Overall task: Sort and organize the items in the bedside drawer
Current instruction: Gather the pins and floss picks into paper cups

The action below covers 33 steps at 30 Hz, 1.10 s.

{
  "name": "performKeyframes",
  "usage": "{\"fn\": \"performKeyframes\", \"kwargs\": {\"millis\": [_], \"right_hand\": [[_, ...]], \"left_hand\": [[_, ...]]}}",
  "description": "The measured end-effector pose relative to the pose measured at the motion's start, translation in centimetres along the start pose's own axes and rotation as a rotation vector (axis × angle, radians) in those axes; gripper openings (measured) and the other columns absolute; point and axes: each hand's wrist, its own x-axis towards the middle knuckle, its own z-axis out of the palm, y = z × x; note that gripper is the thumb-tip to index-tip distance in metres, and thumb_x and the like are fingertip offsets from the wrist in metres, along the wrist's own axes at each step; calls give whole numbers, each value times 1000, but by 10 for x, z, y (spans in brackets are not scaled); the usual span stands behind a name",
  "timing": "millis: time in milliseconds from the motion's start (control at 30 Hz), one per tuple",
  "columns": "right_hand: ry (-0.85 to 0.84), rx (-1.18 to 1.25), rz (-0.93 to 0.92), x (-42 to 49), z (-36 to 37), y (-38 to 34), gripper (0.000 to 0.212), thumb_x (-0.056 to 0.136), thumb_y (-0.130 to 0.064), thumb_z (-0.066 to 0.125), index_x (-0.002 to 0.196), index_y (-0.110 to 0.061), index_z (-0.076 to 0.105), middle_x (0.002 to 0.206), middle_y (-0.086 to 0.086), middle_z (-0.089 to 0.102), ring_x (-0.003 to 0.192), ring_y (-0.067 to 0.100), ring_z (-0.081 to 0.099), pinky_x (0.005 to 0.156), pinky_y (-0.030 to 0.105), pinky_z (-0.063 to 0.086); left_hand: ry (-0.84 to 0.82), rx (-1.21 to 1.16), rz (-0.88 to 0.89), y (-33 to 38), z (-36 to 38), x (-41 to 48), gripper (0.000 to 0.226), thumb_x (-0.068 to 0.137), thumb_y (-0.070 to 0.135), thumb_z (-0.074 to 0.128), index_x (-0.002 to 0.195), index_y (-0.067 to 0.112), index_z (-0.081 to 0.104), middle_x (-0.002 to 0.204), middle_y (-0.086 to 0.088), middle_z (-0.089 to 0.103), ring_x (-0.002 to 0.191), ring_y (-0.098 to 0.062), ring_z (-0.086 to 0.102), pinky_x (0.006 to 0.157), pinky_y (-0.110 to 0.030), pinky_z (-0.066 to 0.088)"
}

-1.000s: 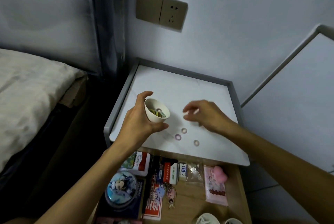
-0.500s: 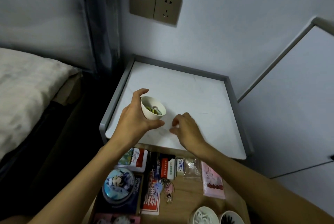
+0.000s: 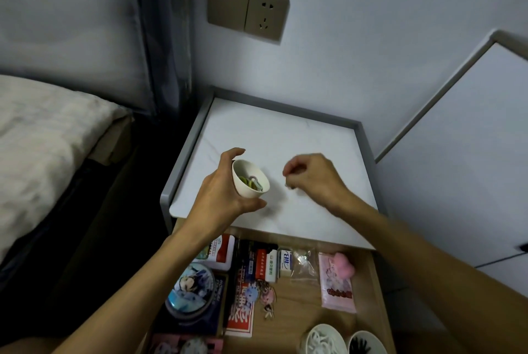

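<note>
Head | left grip [image 3: 220,196] holds cup [image 3: 246,193], mouth tilted up-right | right grip [image 3: 314,179] curled, hold unclear

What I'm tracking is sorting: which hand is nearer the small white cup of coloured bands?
Left. The left hand holds the small white cup in its grip; the right hand hovers apart, to its right.

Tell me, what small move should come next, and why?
Probably move the right hand over the white cup and let go: its fingers look pinched on something small, too blurred to name, and the left hand holds the cup tilted toward it, hair ties inside.
</note>
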Motion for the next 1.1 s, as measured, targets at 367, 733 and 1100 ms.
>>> {"fn": "performKeyframes", "kwargs": {"millis": [367, 733, 1100], "right_hand": [[-157, 142, -393, -9, -7, -41, 16, 86, -4, 70, 100, -9, 76, 98, -1, 74, 91, 10, 69, 85, 25, 55], [40, -189, -166, 36, -47, 42, 17, 90, -9, 67, 103, -17, 73, 104, -1, 71, 92, 13, 66, 80, 20, 52], [72, -383, 28, 31, -24, 133, 8, 90, -8, 66, 97, -3, 69, 96, 6, 61, 95, 24, 61, 77, 25, 44]], "left_hand": [[-17, -108, 20, 5, 3, 1, 99, 61, 22, 93, 139, 36, 33, 106, 12, 62, 87, 1, 64, 69, -14, 53], [-6, -146, -15, 10, 8, 2, 81, 61, 26, 93, 124, 30, 43, 108, 10, 61, 88, -6, 63, 62, -11, 50], [-39, -184, -16, 11, 22, 4, 75, 61, 22, 93, 120, 32, 48, 108, 11, 62, 91, -9, 63, 60, -16, 53]]}}
